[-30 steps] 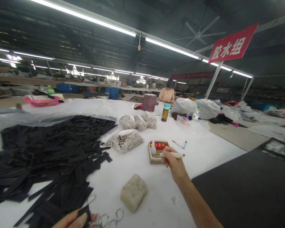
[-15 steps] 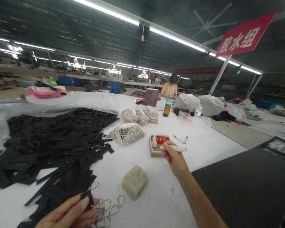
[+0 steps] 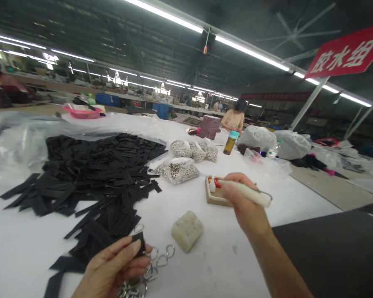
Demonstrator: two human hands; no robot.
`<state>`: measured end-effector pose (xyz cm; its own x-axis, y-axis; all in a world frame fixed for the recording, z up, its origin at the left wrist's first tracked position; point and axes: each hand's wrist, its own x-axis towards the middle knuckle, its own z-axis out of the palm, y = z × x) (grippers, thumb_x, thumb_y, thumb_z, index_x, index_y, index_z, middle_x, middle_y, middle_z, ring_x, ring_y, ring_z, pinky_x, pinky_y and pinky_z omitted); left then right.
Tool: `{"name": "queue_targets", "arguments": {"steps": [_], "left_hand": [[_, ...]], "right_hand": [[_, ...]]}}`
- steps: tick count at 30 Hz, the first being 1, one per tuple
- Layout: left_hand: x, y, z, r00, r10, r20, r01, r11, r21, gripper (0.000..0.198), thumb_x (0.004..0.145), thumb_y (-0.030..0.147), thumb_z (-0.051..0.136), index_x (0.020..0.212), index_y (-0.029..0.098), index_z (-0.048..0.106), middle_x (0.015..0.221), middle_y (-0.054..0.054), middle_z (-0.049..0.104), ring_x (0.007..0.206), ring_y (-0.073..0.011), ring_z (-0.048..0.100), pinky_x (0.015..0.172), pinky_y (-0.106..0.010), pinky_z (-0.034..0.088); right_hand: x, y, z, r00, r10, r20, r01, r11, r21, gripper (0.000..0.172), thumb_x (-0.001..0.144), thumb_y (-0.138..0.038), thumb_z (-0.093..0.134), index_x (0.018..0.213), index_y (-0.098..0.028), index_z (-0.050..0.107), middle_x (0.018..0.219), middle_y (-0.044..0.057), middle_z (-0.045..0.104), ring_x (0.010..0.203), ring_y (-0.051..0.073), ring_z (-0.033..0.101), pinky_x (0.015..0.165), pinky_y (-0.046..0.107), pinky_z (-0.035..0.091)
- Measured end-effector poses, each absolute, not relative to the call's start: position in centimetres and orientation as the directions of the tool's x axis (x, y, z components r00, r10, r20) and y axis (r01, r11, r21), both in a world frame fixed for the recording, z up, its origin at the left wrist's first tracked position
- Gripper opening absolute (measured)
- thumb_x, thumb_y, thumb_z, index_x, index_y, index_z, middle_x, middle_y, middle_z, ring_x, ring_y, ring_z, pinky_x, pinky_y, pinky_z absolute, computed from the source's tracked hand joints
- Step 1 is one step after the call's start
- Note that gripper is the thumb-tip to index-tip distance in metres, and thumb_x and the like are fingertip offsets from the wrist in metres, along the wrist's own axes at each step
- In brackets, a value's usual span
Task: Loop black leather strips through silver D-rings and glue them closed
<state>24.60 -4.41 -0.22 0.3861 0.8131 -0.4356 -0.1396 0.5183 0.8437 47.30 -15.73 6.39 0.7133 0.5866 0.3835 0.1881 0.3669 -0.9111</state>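
Observation:
My left hand (image 3: 113, 265), at the lower left, pinches a small folded strip of black material (image 3: 138, 244) between thumb and fingers. Beside and below those fingers lie loose metal D-rings (image 3: 152, 271). My right hand (image 3: 248, 209) is closed around a cream pen-shaped tool (image 3: 250, 193), whose thick end points right; its other end is hidden by the fingers. Just left of this hand sits a small open box (image 3: 219, 200) with a red-and-yellow packet and a white piece inside. A pale, rough-looking block (image 3: 187, 230) rests between the two hands.
A large heap of black strips (image 3: 96, 174) covers the left of the white table. Clear bags of metal rings (image 3: 180, 170) stand behind the box, near a blue-lidded bottle (image 3: 231, 142). A dark sheet (image 3: 329, 252) lies at right. Another person (image 3: 233, 119) sits across the table.
The view has turned left. My right hand has shifted right relative to the box, taking the tool along. My left hand has moved forward and right, still pinching the black strip.

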Motion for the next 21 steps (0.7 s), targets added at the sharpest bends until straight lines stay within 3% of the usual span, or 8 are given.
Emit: {"name": "queue_targets", "arguments": {"steps": [2,4,11,17,21], "left_hand": [[24.5,-4.4,0.0,0.381,0.817,-0.433,-0.149,0.517,0.843,0.027,0.051,0.007,0.076,0.071,0.014,0.059,0.066,-0.006,0.071,0.05,-0.0156,0.064,0.048,-0.019,0.054],[24.5,-4.5,0.1,0.387,0.813,-0.434,-0.146,0.519,0.842,0.024,0.053,0.007,0.075,0.07,0.013,0.06,0.065,-0.007,0.071,0.049,-0.0155,0.064,0.047,-0.019,0.053],[24.7,-5.3,0.2,0.516,0.762,-0.391,-0.121,0.517,0.847,0.018,0.058,0.021,0.075,0.067,0.011,0.064,0.067,-0.008,0.07,0.049,-0.0144,0.063,0.048,-0.02,0.053],[24.9,-5.5,-0.3,0.529,0.742,-0.412,-0.057,0.516,0.855,0.017,0.058,0.023,0.074,0.067,0.012,0.065,0.067,-0.007,0.07,0.049,-0.0138,0.063,0.049,-0.02,0.052],[25.2,-5.7,-0.3,0.563,0.723,-0.4,-0.028,0.5,0.865,0.015,0.061,0.024,0.072,0.067,0.012,0.066,0.069,-0.007,0.07,0.05,-0.0128,0.063,0.05,-0.019,0.051]], "right_hand": [[44.8,-15.5,6.0,0.543,0.733,0.409,0.393,0.209,-0.896,0.017,0.068,-0.03,0.07,0.08,-0.021,0.062,0.065,-0.002,0.055,0.057,0.011,0.047,0.05,0.022,0.038],[43.9,-15.3,5.0,0.466,0.791,0.395,0.469,0.158,-0.869,0.015,0.071,-0.031,0.068,0.081,-0.021,0.063,0.064,-0.002,0.054,0.058,0.012,0.048,0.052,0.023,0.039],[46.9,-15.2,1.8,0.528,0.776,0.345,0.271,0.23,-0.935,0.02,0.078,-0.038,0.057,0.079,-0.018,0.058,0.058,-0.001,0.055,0.05,0.013,0.047,0.045,0.025,0.038],[47.3,-16.4,3.4,0.509,0.822,0.255,0.421,0.021,-0.907,0.016,0.072,-0.033,0.064,0.072,-0.019,0.058,0.058,-0.002,0.053,0.05,0.011,0.043,0.044,0.023,0.032],[48.2,-16.4,3.1,0.513,0.819,0.257,0.406,0.033,-0.913,0.017,0.066,-0.033,0.069,0.07,-0.019,0.06,0.062,-0.001,0.052,0.056,0.012,0.042,0.046,0.023,0.03]]}}
